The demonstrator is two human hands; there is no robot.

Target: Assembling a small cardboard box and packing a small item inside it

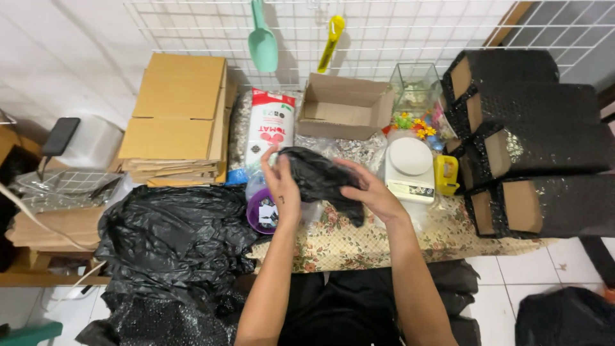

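Observation:
Both my hands hold a crumpled black plastic bag [320,179] above a small table with a floral cloth [359,243]. My left hand [282,186] grips the bag's left edge with fingers closed on it. My right hand [371,192] clasps its right side. Just under my left hand sits a purple round container [259,214]. Behind the bag stands a white and red pouch [269,125] and a clear bag of small pieces [349,150]. A white kitchen scale [410,166] rests right of my right hand.
A stack of flat cardboard boxes [176,115] lies at the left, an open cardboard box [346,106] at the back. Black bubble-wrapped parcels [538,147] pile at the right. A large black plastic heap [166,237] fills the lower left. A teal scoop [262,41] and a yellow one [331,41] hang on a wire grid.

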